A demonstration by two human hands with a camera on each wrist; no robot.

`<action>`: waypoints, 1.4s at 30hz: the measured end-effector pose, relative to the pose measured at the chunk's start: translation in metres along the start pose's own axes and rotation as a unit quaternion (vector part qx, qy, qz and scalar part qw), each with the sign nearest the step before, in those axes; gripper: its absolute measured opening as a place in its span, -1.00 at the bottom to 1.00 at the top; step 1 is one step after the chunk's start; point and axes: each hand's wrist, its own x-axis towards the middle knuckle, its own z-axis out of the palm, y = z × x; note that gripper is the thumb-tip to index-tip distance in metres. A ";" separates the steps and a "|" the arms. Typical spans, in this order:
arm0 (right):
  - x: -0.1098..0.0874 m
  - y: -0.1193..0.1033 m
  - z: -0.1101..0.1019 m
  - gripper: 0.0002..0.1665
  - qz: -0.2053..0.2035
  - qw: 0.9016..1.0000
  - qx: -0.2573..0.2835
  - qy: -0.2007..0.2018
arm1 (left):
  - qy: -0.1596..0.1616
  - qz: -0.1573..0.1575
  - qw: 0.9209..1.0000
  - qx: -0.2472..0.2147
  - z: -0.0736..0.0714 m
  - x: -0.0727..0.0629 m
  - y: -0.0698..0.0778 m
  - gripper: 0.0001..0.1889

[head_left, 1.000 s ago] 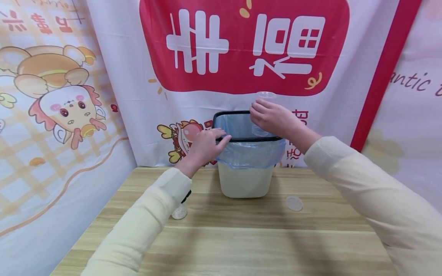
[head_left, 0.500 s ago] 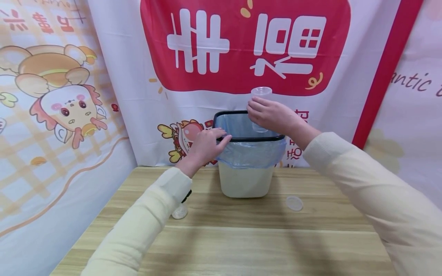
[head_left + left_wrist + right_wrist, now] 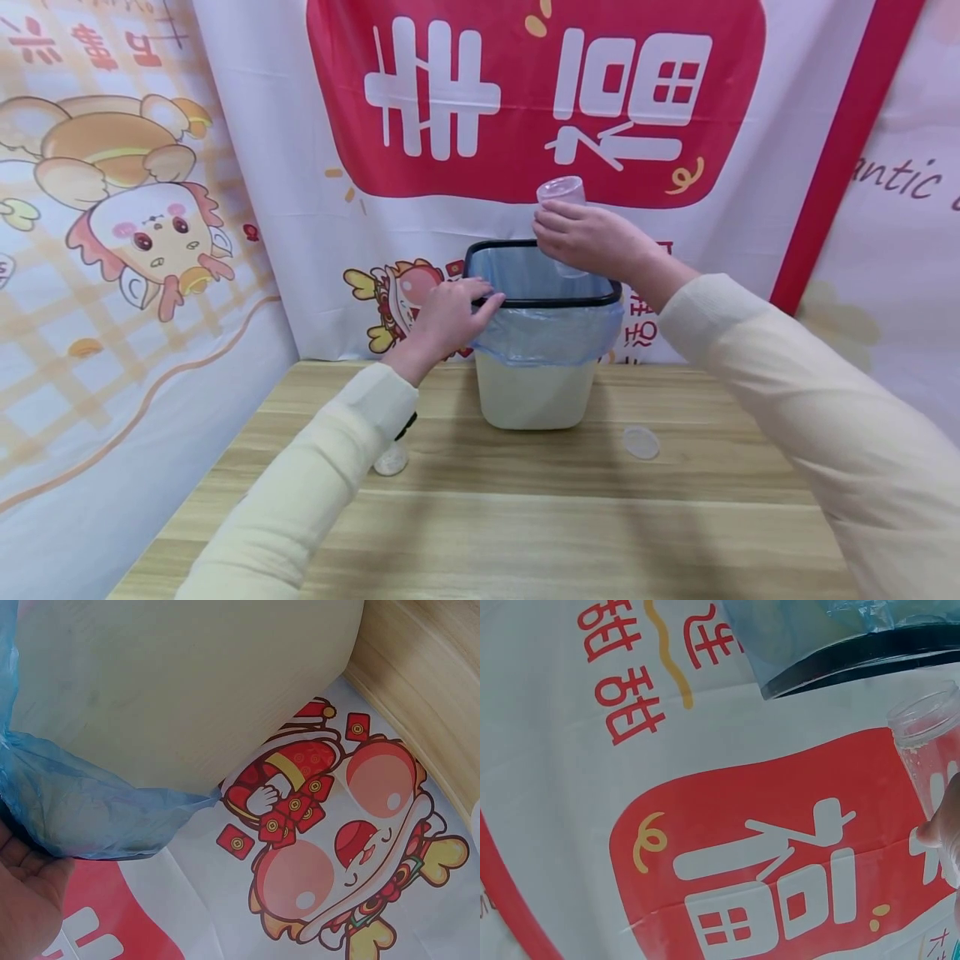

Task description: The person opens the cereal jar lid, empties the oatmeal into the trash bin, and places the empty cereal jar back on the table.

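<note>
The right hand (image 3: 592,242) has its fingers curled round a clear jar (image 3: 561,192), held above the opening of the bin (image 3: 534,398); the jar's long axis is steep but tilted, its upper end leaning left in the head view and its lower end slanting to the right; the right wrist view shows the threaded mouth (image 3: 925,720) pointing down towards the bin, near the black rim (image 3: 536,303) and apart from it; the left hand (image 3: 452,315) grips that rim at its left side, against the blue bag (image 3: 551,335) folded over it.

The bin stands upright near the far edge of the wooden table (image 3: 525,542); a clear disc (image 3: 641,442) lies flat to its right; a whitish round thing (image 3: 392,459) sits towards the table's left edge.

The right hand hides the jar's middle, and the right wrist view cuts the jar off at its right border; whether anything is inside is hard to make out; the left sleeve (image 3: 322,475) covers part of the whitish round thing; the left wrist view shows only part of the left hand, at its left border.
</note>
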 end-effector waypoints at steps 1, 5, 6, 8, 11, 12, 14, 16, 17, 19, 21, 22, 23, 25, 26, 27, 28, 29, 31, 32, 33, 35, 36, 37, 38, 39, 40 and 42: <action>0.001 0.000 0.000 -0.04 0.001 1.000 -0.002 0.002 | 0.000 0.000 1.000 0.000 0.000 0.000 0.000 -0.58; 0.003 0.000 -0.002 -0.03 0.012 1.000 -0.004 0.004 | -0.001 0.002 1.000 -0.003 -0.001 -0.001 0.000 -0.58; 0.004 0.000 -0.002 -0.02 0.016 1.000 -0.004 0.003 | -0.001 0.002 1.000 -0.004 -0.001 -0.001 0.000 -0.59; 0.005 -0.001 -0.002 -0.02 0.021 1.000 -0.004 0.001 | 0.000 0.002 1.000 -0.001 -0.001 -0.001 0.000 -0.59; 0.006 -0.002 -0.001 -0.01 0.020 1.000 -0.014 -0.001 | 0.006 0.010 1.000 0.010 0.000 -0.001 -0.001 -0.61; 0.006 -0.003 0.000 -0.01 0.017 1.000 -0.018 -0.002 | 0.008 0.014 1.000 0.014 0.000 -0.001 -0.001 -0.61; 0.006 -0.006 0.002 -0.01 0.007 1.000 -0.026 -0.002 | 0.013 0.021 1.000 0.019 0.001 0.000 -0.001 -0.62; 0.006 -0.012 0.004 -0.04 -0.006 1.000 -0.029 0.000 | 0.015 0.024 0.999 0.019 0.001 0.000 -0.001 -0.62; 0.006 -0.015 0.006 -0.06 -0.013 1.000 -0.028 0.002 | 0.016 0.024 0.999 0.019 0.001 0.000 -0.001 -0.62; 0.005 -0.021 0.008 -0.09 -0.030 0.999 -0.022 0.003 | 0.016 0.022 0.999 0.017 0.002 0.000 -0.001 -0.62; 0.005 -0.024 0.009 -0.12 -0.041 0.999 -0.013 0.005 | 0.016 0.020 1.000 0.016 0.002 0.000 -0.002 -0.62; 0.004 -0.023 0.009 -0.12 -0.043 0.999 -0.007 0.006 | 0.017 0.020 1.000 0.016 0.002 0.000 -0.002 -0.62; 0.004 -0.022 0.009 -0.12 -0.041 0.999 -0.003 0.006 | 0.016 0.020 1.000 0.016 0.002 0.000 -0.002 -0.62; 0.003 -0.015 0.007 -0.08 -0.028 1.000 -0.007 0.003 | 0.018 0.022 0.999 0.017 0.002 0.000 -0.003 -0.62; 0.002 -0.011 0.006 -0.07 -0.015 1.000 -0.007 0.003 | 0.019 0.024 0.999 0.017 0.002 0.000 -0.003 -0.62; 0.002 -0.006 0.005 -0.05 0.000 1.000 -0.009 0.001 | 0.021 0.025 0.999 0.018 0.002 0.000 -0.003 -0.63; 0.001 -0.002 0.004 -0.04 0.016 1.000 -0.010 0.000 | 0.022 0.026 0.999 0.018 0.002 0.000 -0.003 -0.63; 0.001 0.001 0.003 -0.02 0.032 0.999 -0.013 -0.003 | 0.023 0.027 0.999 0.018 0.002 0.000 -0.003 -0.64; 0.001 0.004 0.002 0.00 0.051 0.999 -0.013 -0.006 | 0.026 0.028 0.999 0.018 0.001 0.000 -0.003 -0.64; 0.001 0.004 0.002 -0.01 0.054 0.998 -0.011 -0.008 | 0.026 0.029 0.999 0.018 0.001 0.000 -0.003 -0.64; 0.002 0.002 0.002 -0.01 0.050 0.999 -0.012 -0.011 | 0.026 0.029 0.999 0.019 0.001 0.000 -0.003 -0.64; 0.003 -0.004 0.004 -0.02 0.025 1.000 -0.015 -0.012 | 0.024 0.029 0.999 0.018 0.002 0.000 -0.003 -0.64; 0.003 -0.008 0.005 -0.03 0.008 1.000 -0.016 -0.012 | 0.024 0.030 0.999 0.019 0.002 0.000 -0.003 -0.64; 0.003 -0.012 0.006 -0.05 -0.006 1.000 -0.016 -0.009 | 0.023 0.029 0.999 0.019 0.002 0.000 -0.003 -0.64; 0.003 -0.015 0.006 -0.06 -0.018 1.000 -0.016 -0.008 | 0.023 0.029 0.999 0.020 0.002 0.000 -0.003 -0.64; 0.003 -0.017 0.007 -0.06 -0.025 1.000 -0.015 -0.007 | 0.023 0.029 0.999 0.020 0.002 0.000 -0.003 -0.64; 0.004 -0.018 0.007 -0.07 -0.027 1.000 -0.013 -0.004 | 0.024 0.029 0.999 0.021 0.003 0.000 -0.003 -0.64; 0.003 -0.014 0.006 -0.05 -0.016 1.000 -0.012 -0.002 | 0.024 0.029 0.999 0.022 0.003 0.001 -0.004 -0.64</action>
